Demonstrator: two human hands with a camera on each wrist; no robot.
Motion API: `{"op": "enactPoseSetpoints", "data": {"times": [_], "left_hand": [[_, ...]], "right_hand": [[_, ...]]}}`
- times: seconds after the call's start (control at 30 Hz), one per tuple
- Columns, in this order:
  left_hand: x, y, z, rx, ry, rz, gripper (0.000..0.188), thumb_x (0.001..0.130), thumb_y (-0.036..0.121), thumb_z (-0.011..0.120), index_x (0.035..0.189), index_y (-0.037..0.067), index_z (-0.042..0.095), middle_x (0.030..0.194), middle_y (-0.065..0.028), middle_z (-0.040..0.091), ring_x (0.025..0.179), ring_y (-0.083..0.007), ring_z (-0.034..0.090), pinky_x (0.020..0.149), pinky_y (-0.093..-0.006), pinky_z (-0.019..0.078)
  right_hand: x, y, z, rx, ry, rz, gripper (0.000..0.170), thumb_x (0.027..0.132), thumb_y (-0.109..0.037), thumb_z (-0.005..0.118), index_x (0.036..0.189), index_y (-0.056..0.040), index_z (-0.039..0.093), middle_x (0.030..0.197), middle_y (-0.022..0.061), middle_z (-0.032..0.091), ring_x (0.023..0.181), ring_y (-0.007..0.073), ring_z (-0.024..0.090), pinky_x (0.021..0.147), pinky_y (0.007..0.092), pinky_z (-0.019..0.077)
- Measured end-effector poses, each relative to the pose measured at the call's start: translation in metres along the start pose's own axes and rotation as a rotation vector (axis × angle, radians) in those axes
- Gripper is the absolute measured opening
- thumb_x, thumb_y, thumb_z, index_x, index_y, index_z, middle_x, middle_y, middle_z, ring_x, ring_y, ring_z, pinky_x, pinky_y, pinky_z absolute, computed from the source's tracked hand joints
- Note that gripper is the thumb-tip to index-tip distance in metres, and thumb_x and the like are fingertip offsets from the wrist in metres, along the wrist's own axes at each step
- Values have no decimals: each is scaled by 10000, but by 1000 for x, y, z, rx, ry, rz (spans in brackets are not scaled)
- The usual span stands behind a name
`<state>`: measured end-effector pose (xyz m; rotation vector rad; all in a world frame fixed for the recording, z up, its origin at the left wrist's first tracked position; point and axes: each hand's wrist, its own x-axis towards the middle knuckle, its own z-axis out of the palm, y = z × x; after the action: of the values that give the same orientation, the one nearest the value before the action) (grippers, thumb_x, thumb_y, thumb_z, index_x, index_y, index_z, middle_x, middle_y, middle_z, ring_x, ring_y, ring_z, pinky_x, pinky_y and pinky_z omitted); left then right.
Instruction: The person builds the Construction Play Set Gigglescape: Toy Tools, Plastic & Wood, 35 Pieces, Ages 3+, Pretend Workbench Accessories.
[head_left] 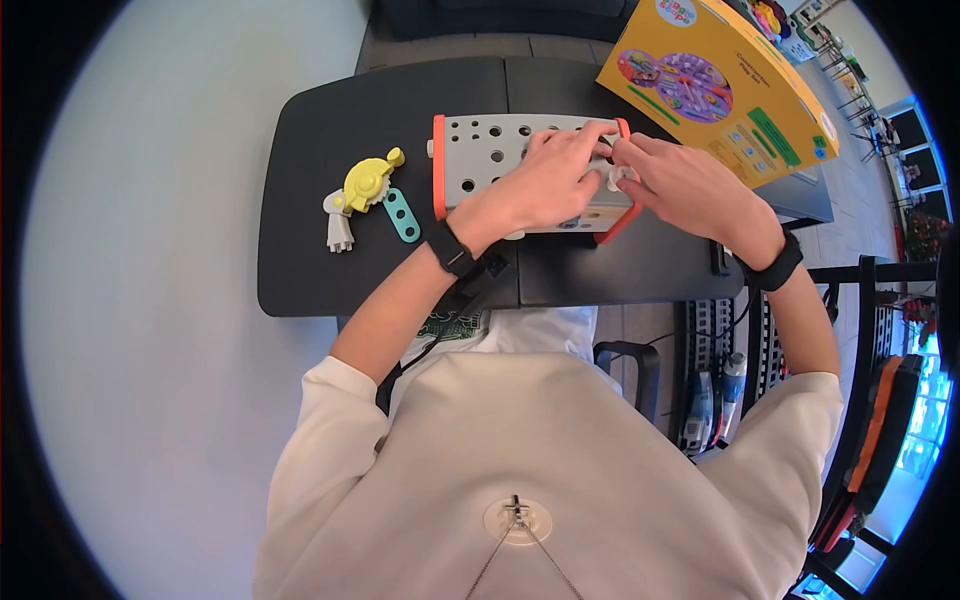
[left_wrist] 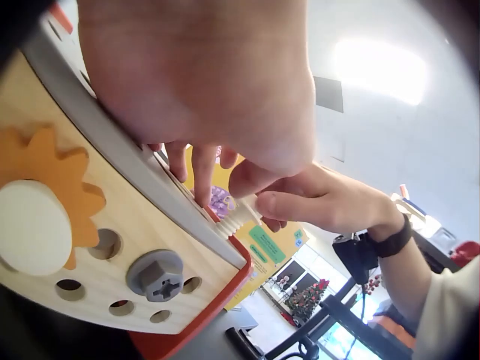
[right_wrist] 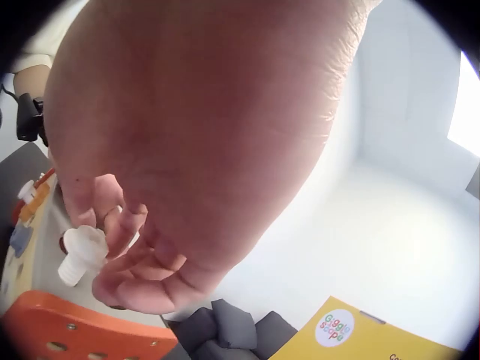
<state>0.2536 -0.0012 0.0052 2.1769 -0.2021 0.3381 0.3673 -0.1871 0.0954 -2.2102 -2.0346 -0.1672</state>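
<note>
A toy workbench box (head_left: 480, 150) with a grey perforated top and orange-red end trim lies on the table. My left hand (head_left: 550, 185) rests on its top, fingers spread near the right end. At that end, my right hand (head_left: 695, 185) pinches a white plastic screw (right_wrist: 82, 251) between bent fingers; the threaded shank shows below the broad head. The left thumb is close beside the screw (left_wrist: 232, 219) in the left wrist view. On the box's wooden side are an orange gear (left_wrist: 90, 199) and a grey bolt (left_wrist: 156, 276).
Left of the box lie a yellow toy piece with a white claw-like end (head_left: 367, 182) and a teal strip with holes (head_left: 402, 215). A yellow toy carton (head_left: 720, 90) stands at the back right of the black table (head_left: 330, 120). A black shelf rack is at the right.
</note>
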Motion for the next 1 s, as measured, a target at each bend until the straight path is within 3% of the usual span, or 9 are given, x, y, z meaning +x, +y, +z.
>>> {"op": "enactPoseSetpoints", "data": {"times": [0.3, 0.33, 0.4, 0.53, 0.6, 0.7, 0.8, 0.9, 1.0], "left_hand": [[-2, 10, 8, 136, 10, -28, 723, 1003, 246, 698, 1610, 56, 353, 1376, -135, 691, 1359, -316, 580, 1252, -536, 226], [-1, 6, 9, 112, 33, 3, 738, 998, 263, 710, 1611, 58, 353, 1368, -137, 697, 1369, -316, 575, 1253, -543, 223], [-1, -1, 6, 57, 7, 14, 756, 993, 275, 720, 1615, 62, 348, 1371, -139, 697, 1377, -318, 570, 1252, -545, 226], [0, 4, -3, 41, -56, 4, 773, 1004, 281, 709, 1637, 83, 312, 1368, -149, 699, 1406, -322, 550, 1256, -539, 220], [0, 16, 0, 109, -62, -27, 771, 1007, 253, 697, 1645, 91, 294, 1379, -157, 693, 1417, -322, 539, 1259, -535, 210], [1, 14, 4, 160, -53, -72, 789, 1002, 214, 693, 1657, 104, 267, 1403, -166, 677, 1438, -321, 518, 1264, -525, 195], [3, -1, 6, 112, -50, -35, 836, 980, 231, 730, 1661, 103, 263, 1423, -169, 658, 1446, -319, 506, 1263, -520, 196], [2, -2, 0, 73, -69, 3, 875, 971, 291, 762, 1662, 94, 263, 1426, -173, 650, 1439, -316, 510, 1254, -519, 208], [2, 17, -5, 120, -91, -50, 877, 979, 302, 756, 1665, 91, 252, 1434, -183, 640, 1436, -322, 510, 1251, -516, 211]], "right_hand": [[18, -10, -14, -330, -486, 137, 166, 1045, -225, 620, 1061, -64, 656, 782, 115, 663, 690, 324, 688, 605, 446, 547], [13, -7, -11, -329, -488, 136, 166, 1045, -225, 620, 1061, -64, 656, 782, 115, 663, 690, 324, 688, 605, 446, 547], [0, 5, 2, -88, -35, 55, 130, 1042, -225, 626, 1035, -101, 665, 694, 96, 621, 631, 290, 673, 542, 425, 530], [3, 6, 9, -36, -26, 36, 152, 1043, -242, 626, 1014, -102, 676, 690, 97, 629, 632, 300, 680, 550, 428, 538], [14, -1, 4, -348, -435, 84, 208, 1053, -258, 615, 992, -66, 668, 806, 121, 677, 717, 346, 707, 638, 456, 567], [21, -14, -10, -355, -551, 210, 219, 1050, -257, 614, 993, -55, 676, 824, 113, 688, 739, 371, 707, 671, 473, 569], [0, 2, 4, -118, -85, 81, 180, 1049, -238, 613, 1031, -79, 696, 701, 80, 634, 657, 364, 680, 619, 473, 552], [-2, 4, 12, 20, 78, -4, 209, 1058, -260, 595, 1048, -85, 708, 632, 75, 606, 601, 366, 660, 587, 469, 536], [7, 2, 10, -102, -216, 137, 243, 1059, -280, 594, 1089, -60, 691, 660, 109, 628, 618, 367, 673, 593, 462, 537]]}}
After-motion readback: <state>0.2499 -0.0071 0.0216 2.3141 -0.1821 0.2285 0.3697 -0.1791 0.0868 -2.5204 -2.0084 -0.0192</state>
